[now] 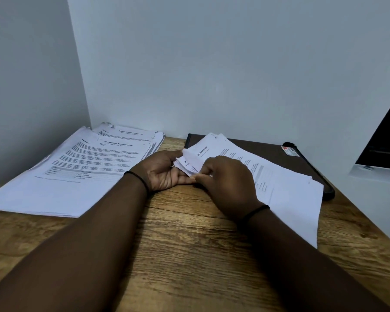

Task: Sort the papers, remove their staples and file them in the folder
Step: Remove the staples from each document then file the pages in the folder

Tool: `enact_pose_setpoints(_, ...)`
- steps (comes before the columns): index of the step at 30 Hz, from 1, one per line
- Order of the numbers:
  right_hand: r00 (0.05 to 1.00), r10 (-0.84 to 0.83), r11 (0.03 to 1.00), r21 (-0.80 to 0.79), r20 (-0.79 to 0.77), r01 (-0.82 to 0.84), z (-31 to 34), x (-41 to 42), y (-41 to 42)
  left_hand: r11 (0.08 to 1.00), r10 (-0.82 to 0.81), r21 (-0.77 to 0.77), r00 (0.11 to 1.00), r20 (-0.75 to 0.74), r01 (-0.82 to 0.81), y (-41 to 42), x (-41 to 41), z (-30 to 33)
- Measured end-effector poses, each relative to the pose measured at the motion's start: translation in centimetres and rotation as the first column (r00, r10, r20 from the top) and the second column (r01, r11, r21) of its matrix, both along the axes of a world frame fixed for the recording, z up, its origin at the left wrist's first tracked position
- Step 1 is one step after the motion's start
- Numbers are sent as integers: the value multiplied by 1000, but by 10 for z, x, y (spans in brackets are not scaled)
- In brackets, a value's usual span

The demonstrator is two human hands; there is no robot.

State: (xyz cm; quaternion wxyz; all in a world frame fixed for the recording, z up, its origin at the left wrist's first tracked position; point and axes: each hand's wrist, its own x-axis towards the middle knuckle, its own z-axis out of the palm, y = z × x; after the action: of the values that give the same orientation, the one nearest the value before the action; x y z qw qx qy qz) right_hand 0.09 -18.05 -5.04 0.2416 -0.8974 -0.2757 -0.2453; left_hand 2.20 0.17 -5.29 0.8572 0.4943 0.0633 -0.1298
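A: Near: left hand (164,174) palm up under corner of packet (279,183), fingers curled round it. Right hand (225,181) pinches same corner.

B: Staple?

A: Not visible. Packet lies half on folder (277,152). Stacks (83,163) far left.

B: Risk?

A: Picking bare-fingered may tear the corner or prick a finger.

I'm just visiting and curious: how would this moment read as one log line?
left hand: holds paper bundle corner | right hand: pinches same corner | folder: closed, under bundle
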Motion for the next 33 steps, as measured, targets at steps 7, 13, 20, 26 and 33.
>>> enact_pose_setpoints(7,1000,0,953,302,-16,5,6,0,-6,1000,-29,-8,999,29,29,4,3,-3)
enact_pose_setpoints(13,987,-143,899,427,78,97,10,12,-17,1000,-20,-4,999,30,21,4,4,-4)
enact_pose_setpoints(20,980,-105,967,247,170,60,10,11,-15,1000,-26,0,999,33,26,4,5,-5)
enact_pose_setpoints(26,996,43,960,-278,76,-20,8,2,-3,998,-54,-20,998,35,55,5,6,-6)
enact_pose_setpoints(33,991,-29,959,-275,129,64,9,-2,3,998,-63,10,996,64,62,2,5,-5)
